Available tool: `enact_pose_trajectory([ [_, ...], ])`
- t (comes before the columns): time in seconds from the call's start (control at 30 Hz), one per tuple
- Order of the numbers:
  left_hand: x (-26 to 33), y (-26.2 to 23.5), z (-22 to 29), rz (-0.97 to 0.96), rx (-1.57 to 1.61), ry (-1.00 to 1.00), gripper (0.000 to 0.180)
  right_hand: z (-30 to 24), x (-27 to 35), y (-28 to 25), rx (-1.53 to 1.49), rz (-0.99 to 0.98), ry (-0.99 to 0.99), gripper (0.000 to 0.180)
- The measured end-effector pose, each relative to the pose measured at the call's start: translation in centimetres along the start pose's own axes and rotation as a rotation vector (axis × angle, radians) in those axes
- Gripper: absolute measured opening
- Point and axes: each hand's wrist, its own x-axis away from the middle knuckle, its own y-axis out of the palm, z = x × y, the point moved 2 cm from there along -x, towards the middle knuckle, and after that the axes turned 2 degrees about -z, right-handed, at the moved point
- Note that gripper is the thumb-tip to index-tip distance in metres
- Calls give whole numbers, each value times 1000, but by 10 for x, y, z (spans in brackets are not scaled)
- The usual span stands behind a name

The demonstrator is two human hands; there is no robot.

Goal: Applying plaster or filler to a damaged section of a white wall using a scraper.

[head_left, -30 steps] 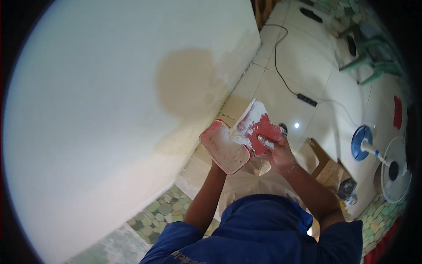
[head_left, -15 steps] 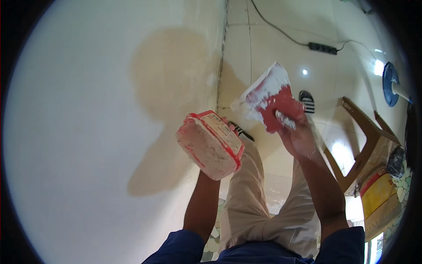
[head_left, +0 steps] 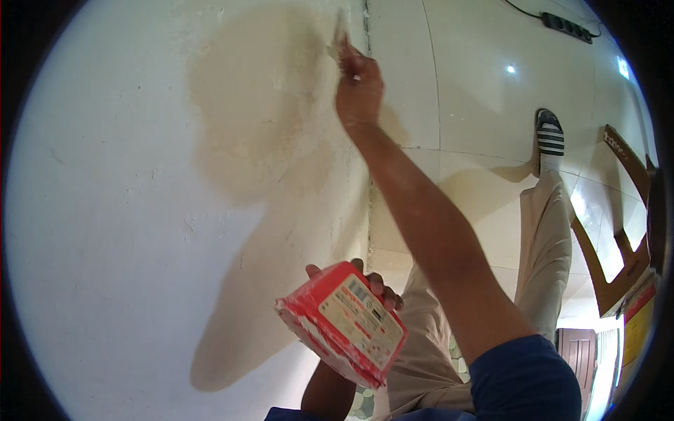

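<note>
My left hand [head_left: 385, 290] grips a red plastic tub [head_left: 361, 319] from behind, its fingers curled over the far edge. The tub is tilted so that its labelled side faces up; white paste crusts its rim, and the inside is mostly hidden. Farther off, my right hand [head_left: 361, 88] is closed around a putty scraper [head_left: 340, 38], seen nearly edge-on and blurred. The scraper is at the white wall [head_left: 105, 231], close to where it meets the floor; whether its blade touches I cannot tell.
Light tiles cover the floor [head_left: 477, 105] to the right of the wall. A black power strip [head_left: 567, 28] lies at the far right. Nearer on that side are a brown cardboard piece [head_left: 609, 295] and my sandalled foot [head_left: 550, 137]. My shadow falls on the wall.
My right hand has swung the scraper forward and left to the wall. The tub has come nearer and turned, showing its label instead of its paste-filled opening. The view has shifted, and one foot is farther right.
</note>
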Motion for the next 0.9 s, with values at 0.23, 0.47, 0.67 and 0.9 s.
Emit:
enact_pose_trajectory([
  [0.23,2,11,5,-102,74,-75,81,-45,71,-9,149,-454,-185,46],
  [0.47,-1,3,17,-58,77,-105,80,-39,67,-68,131,-724,-288,50],
  [0.67,-11,4,17,-1,104,-142,82,15,-17,-61,-323,-517,221,24],
  [0.9,-15,-2,25,3,123,-151,83,40,-9,-21,-1073,-829,1057,35],
])
